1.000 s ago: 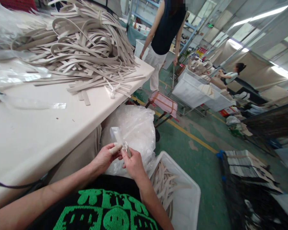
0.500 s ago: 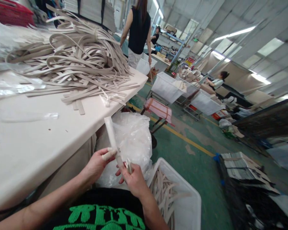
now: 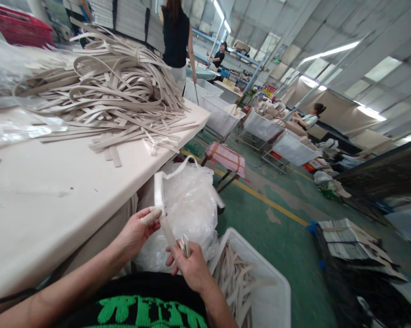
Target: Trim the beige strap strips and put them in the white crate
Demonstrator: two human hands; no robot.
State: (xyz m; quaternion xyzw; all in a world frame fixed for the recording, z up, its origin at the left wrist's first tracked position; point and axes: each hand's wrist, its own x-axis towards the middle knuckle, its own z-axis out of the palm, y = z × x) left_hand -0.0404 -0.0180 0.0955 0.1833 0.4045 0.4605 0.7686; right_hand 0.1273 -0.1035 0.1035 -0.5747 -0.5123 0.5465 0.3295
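Note:
Above a clear plastic bag, I hold a pale flat strip [image 3: 168, 230] stretched between my two hands. My left hand [image 3: 142, 230] is closed in a pinch on its upper part; a pale cover wraps one finger. From this pinch a white length [image 3: 158, 190] stands up, bends over and trails in a loop to the right above the bag. Whether it is one piece with the pale strip, I cannot tell. My right hand [image 3: 191, 264] is closed round the strip's lower part, and several small folded pale ends [image 3: 184, 245] stick out of this fist.
A large heap of beige strips [image 3: 123, 86] covers the far part of the white table [image 3: 55, 214]. Below me are the plastic bag [image 3: 188, 205] and a white bin [image 3: 277, 291] holding strips. A pink-covered stool [image 3: 226, 157], carts [image 3: 222, 118] and co-workers stand beyond.
The white length above my left hand now extends in a long loop to the right over the bag. My left hand has shifted slightly left. A co-worker has moved left behind the table.

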